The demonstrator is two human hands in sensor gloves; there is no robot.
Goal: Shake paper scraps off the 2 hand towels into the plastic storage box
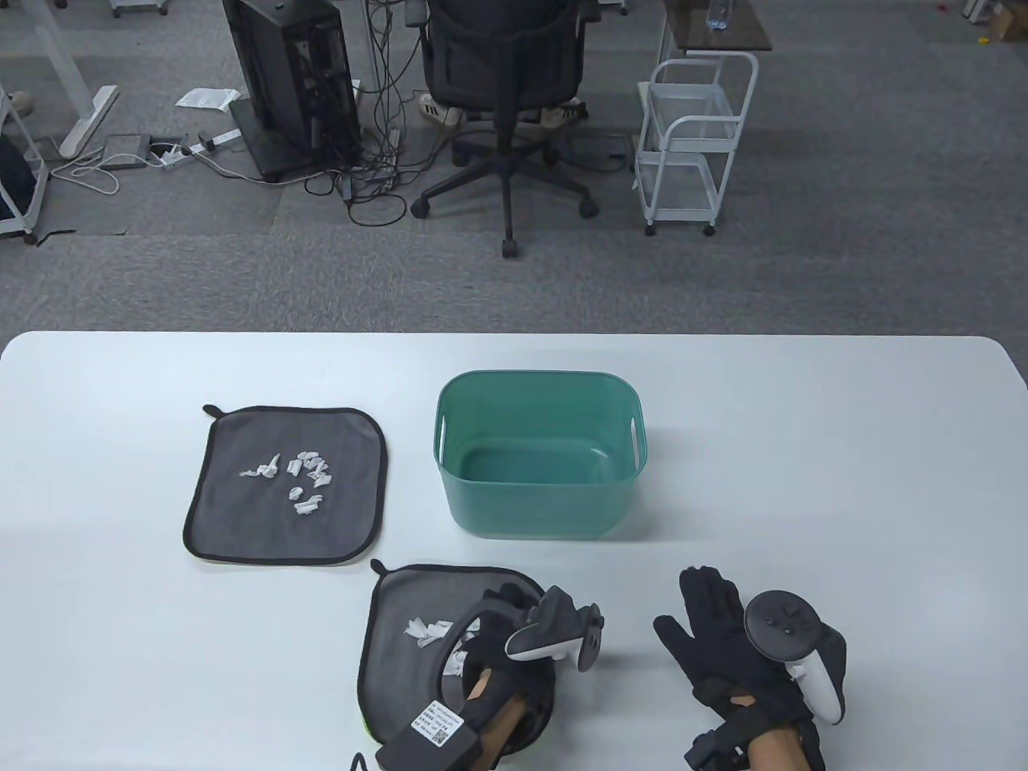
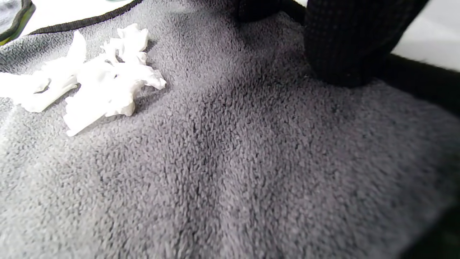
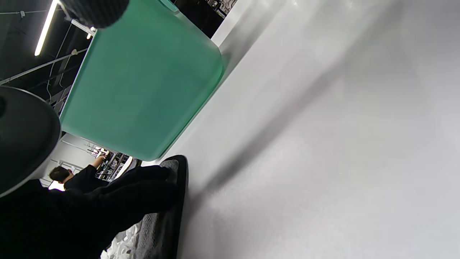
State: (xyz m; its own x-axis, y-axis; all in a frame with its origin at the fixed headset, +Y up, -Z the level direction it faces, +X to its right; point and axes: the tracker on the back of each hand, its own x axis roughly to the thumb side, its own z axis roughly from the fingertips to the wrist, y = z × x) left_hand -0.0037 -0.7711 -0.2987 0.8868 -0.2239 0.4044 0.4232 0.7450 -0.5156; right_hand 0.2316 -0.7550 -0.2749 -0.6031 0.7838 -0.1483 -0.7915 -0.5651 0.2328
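Observation:
Two grey hand towels with black edging lie on the white table. The far towel point(image 1: 241, 514) carries several white paper scraps point(image 1: 297, 478). The near towel point(image 1: 401, 610) holds more scraps point(image 1: 426, 629), seen close up as scraps point(image 2: 97, 82) on the towel point(image 2: 230, 162). My left hand point(image 1: 504, 601) is over the near towel's right side, and one gloved finger point(image 2: 345, 43) presses down by the black edge. The green plastic box point(image 1: 538, 502) stands empty behind. My right hand point(image 1: 711, 618) lies flat on the table right of the towel, fingers spread, holding nothing.
The table's near edge runs just below both hands. In the right wrist view the box wall point(image 3: 143, 82) is close by, with the towel's edge point(image 3: 158, 223) beneath the left hand's fingers point(image 3: 143, 183). Beyond the table stand an office chair point(image 1: 506, 64) and a white cart point(image 1: 695, 144).

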